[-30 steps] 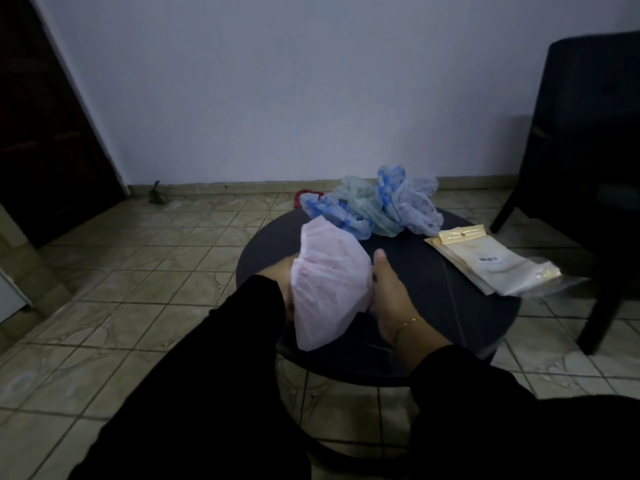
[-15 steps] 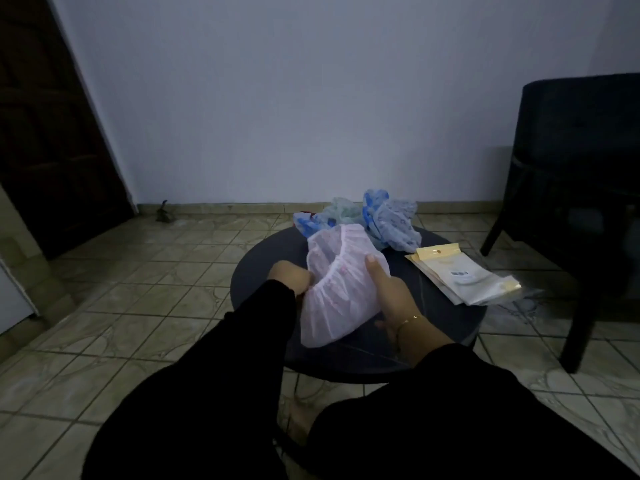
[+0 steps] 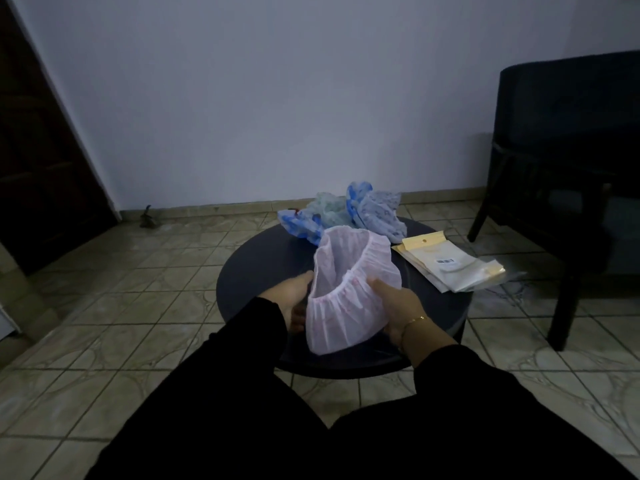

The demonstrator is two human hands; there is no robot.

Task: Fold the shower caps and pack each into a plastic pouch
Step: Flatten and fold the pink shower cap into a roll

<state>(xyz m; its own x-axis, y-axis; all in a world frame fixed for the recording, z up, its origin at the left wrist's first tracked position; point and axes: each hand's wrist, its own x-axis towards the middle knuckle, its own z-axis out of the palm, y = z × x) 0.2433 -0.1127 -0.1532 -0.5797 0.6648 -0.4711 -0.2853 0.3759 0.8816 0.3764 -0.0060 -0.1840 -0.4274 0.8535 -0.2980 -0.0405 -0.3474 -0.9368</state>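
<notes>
A pale pink shower cap point(image 3: 349, 289) with a gathered elastic rim is held over the near half of a round dark table point(image 3: 256, 271), its opening facing up and away. My left hand point(image 3: 294, 299) grips its left side, partly hidden behind the cap. My right hand point(image 3: 398, 306) grips the elastic rim on the right, thumb on the band. A heap of blue and green shower caps point(image 3: 343, 213) lies at the table's far edge. A stack of clear plastic pouches point(image 3: 450, 263) with yellow header strips lies at the table's right side.
A dark armchair point(image 3: 568, 161) stands to the right, one leg close to the table. Tiled floor point(image 3: 138, 289) surrounds the table. A dark door point(image 3: 41, 150) is at the left, a plain wall behind. My dark-clothed legs fill the bottom of the view.
The pink cap has been turned and spread so its elastic opening now shows. My right hand has shifted onto the rim. The camera has tilted, so the table sits lower in view.
</notes>
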